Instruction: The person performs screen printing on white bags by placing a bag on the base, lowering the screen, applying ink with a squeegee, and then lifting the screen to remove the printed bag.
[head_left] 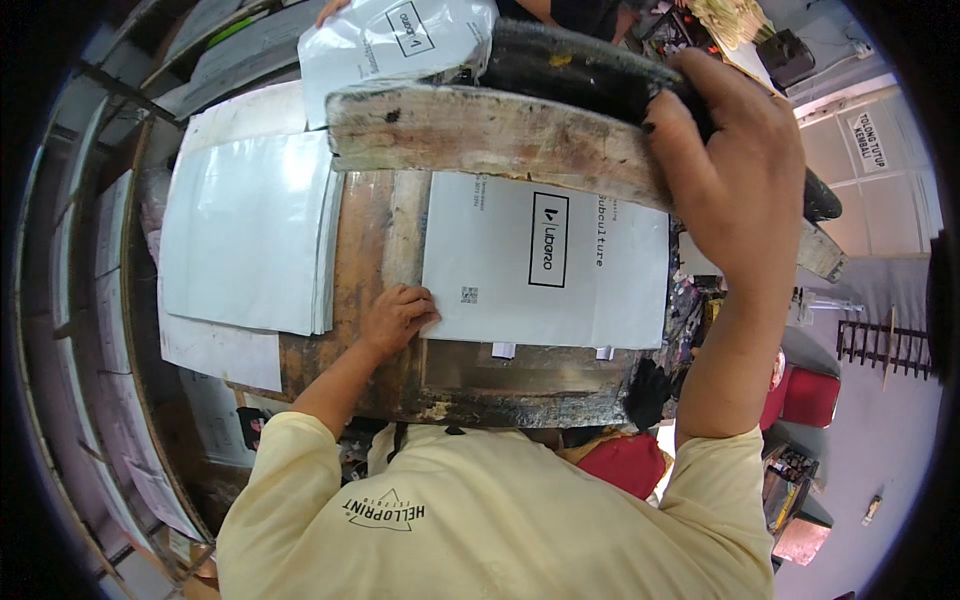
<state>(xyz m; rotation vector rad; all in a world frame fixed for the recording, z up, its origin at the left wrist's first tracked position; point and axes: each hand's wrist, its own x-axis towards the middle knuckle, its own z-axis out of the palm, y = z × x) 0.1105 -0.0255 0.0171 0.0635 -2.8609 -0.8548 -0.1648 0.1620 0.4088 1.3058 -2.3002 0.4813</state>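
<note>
A white plastic mailer (490, 250) with black print lies flat on the stained printing board in front of me. At its lower left edge, my left hand (400, 315) has curled fingers closed on the plastic. Raised and tilted over the mailer's far side is a wooden screen-printing frame (480, 130), smeared with ink. My right hand (735, 165) grips the frame near its right end, thumb on the wood and fingers over a black, ink-covered bar (590, 75) behind it. How the bar joins the frame is hidden.
A stack of blank white mailers (245, 235) lies left of the board. Beyond the frame, another person's hand (330, 10) touches a printed mailer (395, 45). Racks (110, 300) line the left side. A black cloth (650, 393) lies at the board's near right corner.
</note>
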